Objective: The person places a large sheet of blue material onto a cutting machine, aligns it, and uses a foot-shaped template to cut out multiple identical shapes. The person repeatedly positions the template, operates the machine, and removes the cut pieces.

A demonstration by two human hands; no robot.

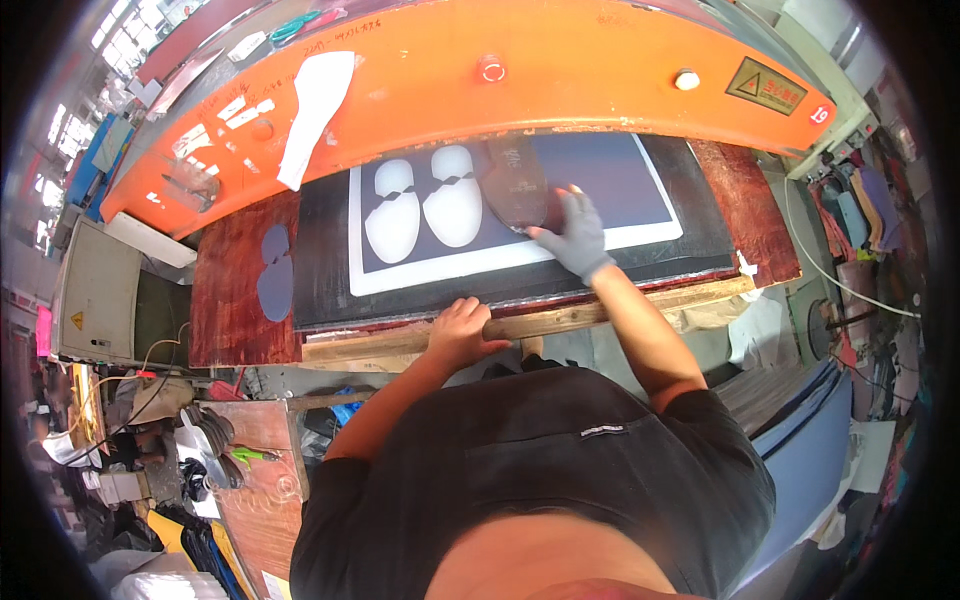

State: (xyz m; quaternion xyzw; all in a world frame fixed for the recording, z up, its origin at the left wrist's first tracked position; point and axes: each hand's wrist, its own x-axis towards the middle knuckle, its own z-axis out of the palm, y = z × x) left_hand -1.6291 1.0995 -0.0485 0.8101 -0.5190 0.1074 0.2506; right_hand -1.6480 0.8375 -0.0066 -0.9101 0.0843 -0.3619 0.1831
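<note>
My right hand, in a grey glove, reaches over the dark sheet with its fingers spread. Its thumb touches the near end of a brown, sole-shaped cutting die, and the fingertips lie by the die's right side. Two sole-shaped openings in the sheet, left of the die, show the white board underneath. Bare, my left hand rests on the wooden front edge of the table, thumb out to the side and nothing held. Dark cut sole pieces lie on the reddish surface at the left.
An orange press beam spans the far side, low over the work, with a white paper shape hanging from it. A wooden side table stands at the lower left. Stacked blue-grey sheets lie at the lower right.
</note>
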